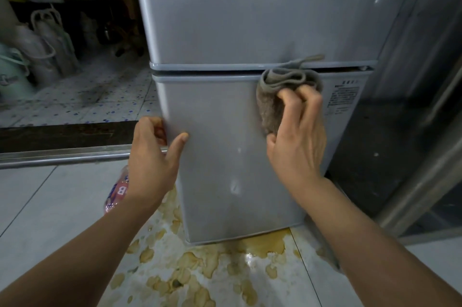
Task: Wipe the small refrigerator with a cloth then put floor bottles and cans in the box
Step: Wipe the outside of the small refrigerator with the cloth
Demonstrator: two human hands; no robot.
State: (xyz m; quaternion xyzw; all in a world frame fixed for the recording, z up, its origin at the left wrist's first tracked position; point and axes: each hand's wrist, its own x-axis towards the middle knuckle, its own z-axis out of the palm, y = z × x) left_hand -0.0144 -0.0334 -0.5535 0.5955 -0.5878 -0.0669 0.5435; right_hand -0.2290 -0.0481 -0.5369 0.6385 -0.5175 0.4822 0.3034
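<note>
A small grey two-door refrigerator (225, 31) stands on the floor in front of me. My right hand (297, 141) grips a bunched grey-brown cloth (277, 91) and presses it against the upper right of the lower door, just under the gap between the doors. My left hand (152, 156) holds the lower door's left edge, fingers curled round the side and thumb on the front. A plastic bottle with a pink label (117, 191) lies on the floor behind my left wrist, partly hidden.
Yellow-brown stains (200, 266) spread over the tiles at the refrigerator's foot. A metal door track (62, 156) crosses the floor at left, with bags (45, 41) beyond it. A dark glass panel with a metal frame (405, 131) stands at right.
</note>
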